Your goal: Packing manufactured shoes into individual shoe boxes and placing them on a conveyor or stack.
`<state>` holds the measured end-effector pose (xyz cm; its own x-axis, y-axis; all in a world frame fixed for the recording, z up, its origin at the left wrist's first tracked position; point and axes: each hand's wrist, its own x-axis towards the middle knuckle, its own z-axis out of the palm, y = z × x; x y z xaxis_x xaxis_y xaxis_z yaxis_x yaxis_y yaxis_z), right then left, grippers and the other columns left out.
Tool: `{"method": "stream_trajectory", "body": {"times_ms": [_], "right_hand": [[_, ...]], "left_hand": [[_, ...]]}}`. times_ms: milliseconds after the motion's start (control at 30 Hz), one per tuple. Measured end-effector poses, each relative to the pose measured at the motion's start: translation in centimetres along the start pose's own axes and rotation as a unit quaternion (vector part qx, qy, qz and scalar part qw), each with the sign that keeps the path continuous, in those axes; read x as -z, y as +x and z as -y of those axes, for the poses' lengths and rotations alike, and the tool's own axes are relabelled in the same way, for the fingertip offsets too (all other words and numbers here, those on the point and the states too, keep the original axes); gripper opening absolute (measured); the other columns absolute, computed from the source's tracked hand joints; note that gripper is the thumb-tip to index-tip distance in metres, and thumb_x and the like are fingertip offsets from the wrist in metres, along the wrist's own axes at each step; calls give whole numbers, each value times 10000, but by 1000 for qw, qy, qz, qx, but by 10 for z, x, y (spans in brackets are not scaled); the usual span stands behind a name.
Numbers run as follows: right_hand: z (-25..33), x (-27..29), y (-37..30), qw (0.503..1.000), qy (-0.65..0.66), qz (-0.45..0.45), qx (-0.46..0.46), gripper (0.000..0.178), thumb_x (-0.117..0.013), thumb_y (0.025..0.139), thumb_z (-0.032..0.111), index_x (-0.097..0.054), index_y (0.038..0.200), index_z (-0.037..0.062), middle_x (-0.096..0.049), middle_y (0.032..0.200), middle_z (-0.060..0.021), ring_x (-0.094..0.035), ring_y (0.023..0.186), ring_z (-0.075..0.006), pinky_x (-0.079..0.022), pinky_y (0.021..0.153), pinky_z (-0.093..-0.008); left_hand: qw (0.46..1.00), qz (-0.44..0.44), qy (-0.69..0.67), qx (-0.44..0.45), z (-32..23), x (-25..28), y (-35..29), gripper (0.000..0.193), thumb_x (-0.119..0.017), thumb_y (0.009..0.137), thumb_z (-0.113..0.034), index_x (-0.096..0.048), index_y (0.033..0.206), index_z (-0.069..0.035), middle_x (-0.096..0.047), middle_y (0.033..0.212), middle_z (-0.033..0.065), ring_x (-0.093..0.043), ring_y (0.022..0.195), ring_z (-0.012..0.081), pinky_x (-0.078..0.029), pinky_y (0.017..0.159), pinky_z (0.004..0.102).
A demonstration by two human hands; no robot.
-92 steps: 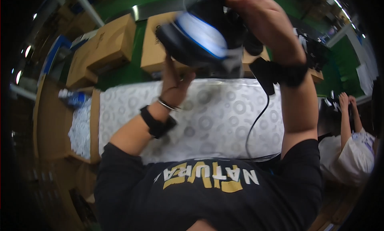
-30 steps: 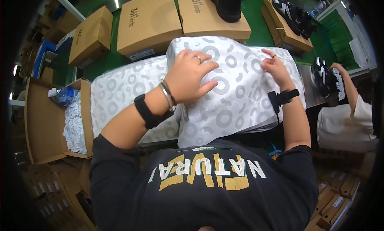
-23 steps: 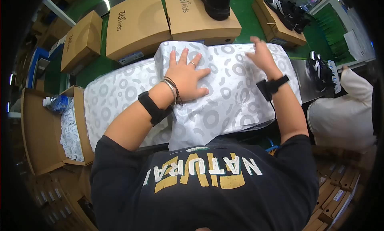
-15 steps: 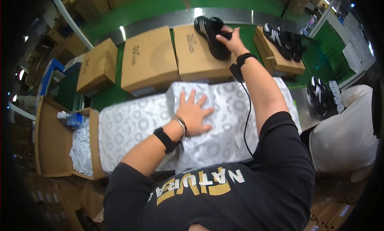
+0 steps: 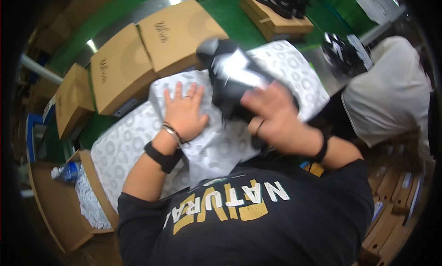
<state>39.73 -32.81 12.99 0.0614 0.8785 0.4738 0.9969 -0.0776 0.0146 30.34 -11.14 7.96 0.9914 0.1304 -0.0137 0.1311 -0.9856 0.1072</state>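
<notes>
My left hand (image 5: 184, 111) lies flat with fingers spread on white tissue paper (image 5: 124, 146) printed with grey rings. Over the paper's right part, my right hand (image 5: 281, 121) grips a pair of black shoes (image 5: 241, 70) with a white patch, smeared by motion. The fingers on the shoes are blurred, and the exact hold is partly hidden. Several stacked sheets seem to make up the paper, with a raised fold under my left palm.
Cardboard shoe boxes (image 5: 122, 65) stand along the green conveyor behind the paper. Other black shoes sit on a box (image 5: 276, 29) at the far right. An opened carton (image 5: 50, 204) with small white packets and a bottle (image 5: 66, 172) is at left. A white bag (image 5: 391, 95) stands right.
My right hand has lifted the black shoes off the closed box and brought them nearer, over the paper. The left hand stays on the paper. The view has turned.
</notes>
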Motion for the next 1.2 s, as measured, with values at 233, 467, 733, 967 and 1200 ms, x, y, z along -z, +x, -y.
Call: {"method": "stream_trajectory", "body": {"times_ms": [233,467,733,967,1200], "right_hand": [[-54,-23,-82,855,308,-89,-408,184,-611,706,77,-622,890,82,-561,954,-141,-543,878,-253,-420,780,-347],[-139,-70,-169,850,-156,39,-502,263,-453,795,123,-596,1007,63,-567,933,-235,-544,890,-333,-415,786,-386],[-159,-40,-130,832,-107,84,-538,217,-469,724,54,-611,888,58,-603,790,-187,-588,752,-330,-460,674,-411],[32,17,9,985,-171,22,-8,83,-511,655,146,-515,682,68,-511,620,-60,-508,599,-183,-385,585,-293],[41,24,15,959,74,3,273,167,-529,687,164,-532,809,51,-529,682,-23,-505,602,-162,-385,679,-335]], "left_hand": [[999,-19,-3,-27,-2,-3,2,499,-533,696,-325,-497,1159,-143,-371,1291,157,-247,1223,393,-106,969,584],[998,-29,-42,-28,-4,-4,1,491,-573,677,-324,-526,1123,-124,-384,1280,165,-259,1216,391,-97,971,580],[990,32,-137,-21,9,8,10,697,-609,670,-370,-355,1265,-109,-374,1286,173,-247,1227,394,-103,982,552],[647,46,-717,254,-41,84,24,884,-586,700,-538,-149,1341,-115,-287,1283,205,-338,1139,354,-207,915,583],[680,-105,-659,304,2,37,33,570,-561,636,16,-384,1173,-55,-555,839,57,-552,642,153,-475,518,263]]}}
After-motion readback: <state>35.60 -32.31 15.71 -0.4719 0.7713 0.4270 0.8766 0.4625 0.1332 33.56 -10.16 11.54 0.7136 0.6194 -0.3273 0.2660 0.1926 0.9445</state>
